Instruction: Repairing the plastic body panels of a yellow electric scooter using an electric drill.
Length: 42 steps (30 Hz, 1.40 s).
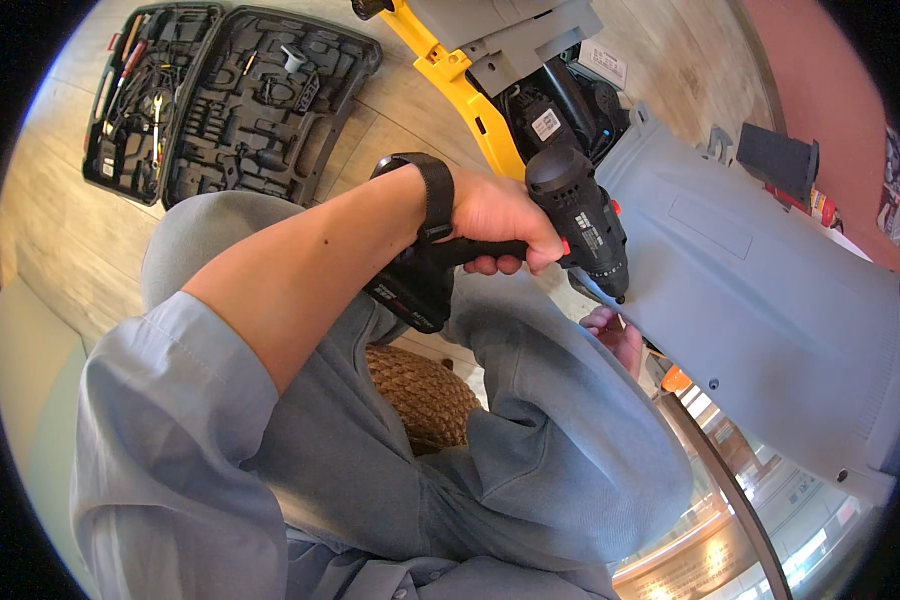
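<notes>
Wooden floor lies under me as my left hand [505, 215], fingers clamped on the black cordless drill [580, 220] at frame centre, drives into the grey panel [770, 310], my right hand [615, 335] curled beneath its edge, the open tool case [225, 95] upper left; next I should keep the bit square.

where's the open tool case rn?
Head view, upper left: the open black tool case lies on the wood floor, left of the yellow frame.
</notes>
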{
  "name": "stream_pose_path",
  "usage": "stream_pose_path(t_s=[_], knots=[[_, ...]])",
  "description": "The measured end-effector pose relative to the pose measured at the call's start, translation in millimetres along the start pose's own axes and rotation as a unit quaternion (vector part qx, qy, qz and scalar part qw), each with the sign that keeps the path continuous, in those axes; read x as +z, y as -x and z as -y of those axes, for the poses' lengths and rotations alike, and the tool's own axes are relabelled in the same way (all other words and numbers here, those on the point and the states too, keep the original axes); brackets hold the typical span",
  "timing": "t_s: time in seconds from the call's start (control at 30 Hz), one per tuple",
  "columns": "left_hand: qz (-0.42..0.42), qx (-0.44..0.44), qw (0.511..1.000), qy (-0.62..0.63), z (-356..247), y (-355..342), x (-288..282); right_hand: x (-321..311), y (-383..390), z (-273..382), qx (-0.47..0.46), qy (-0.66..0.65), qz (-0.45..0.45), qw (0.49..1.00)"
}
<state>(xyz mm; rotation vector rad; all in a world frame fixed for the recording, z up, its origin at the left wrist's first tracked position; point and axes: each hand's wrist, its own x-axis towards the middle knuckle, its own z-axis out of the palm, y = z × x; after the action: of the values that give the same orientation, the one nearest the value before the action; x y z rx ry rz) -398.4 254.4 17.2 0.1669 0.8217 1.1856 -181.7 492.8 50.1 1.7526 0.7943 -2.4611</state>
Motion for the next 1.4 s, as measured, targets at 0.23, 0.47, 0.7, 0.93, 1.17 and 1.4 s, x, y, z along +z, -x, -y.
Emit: stream_pose_path(t_s=[0.23, 0.47, 0.7, 0.93, 1.17, 1.4], knots=[[0.02, 0.008, 1.0, 0.004, 1, 0, -1, 8, 5, 1, 0.041, -0.029, 0.045, 0.998], [0.018, 0.017, 1.0, -0.008, -6, 9, -6, 4, 2, 3, 0.054, -0.018, 0.096, 0.994], [-0.017, -0.015, 1.0, -0.015, -13, 21, 4, 8, 8, -9, -0.111, 0.161, 0.021, 0.981], [0.017, 0.017, 1.0, 0.017, -5, 21, -7, 1, 37, -12, -0.091, 0.256, -0.036, 0.962], [-0.009, 0.078, 0.996, -0.028, -20, 56, 4, 82, 99, 3, -0.051, 0.416, 0.087, 0.904], [0.012, 0.108, 0.993, 0.048, -20, 105, 8, 100, 77, 30, -0.143, 0.304, 0.254, 0.907]])
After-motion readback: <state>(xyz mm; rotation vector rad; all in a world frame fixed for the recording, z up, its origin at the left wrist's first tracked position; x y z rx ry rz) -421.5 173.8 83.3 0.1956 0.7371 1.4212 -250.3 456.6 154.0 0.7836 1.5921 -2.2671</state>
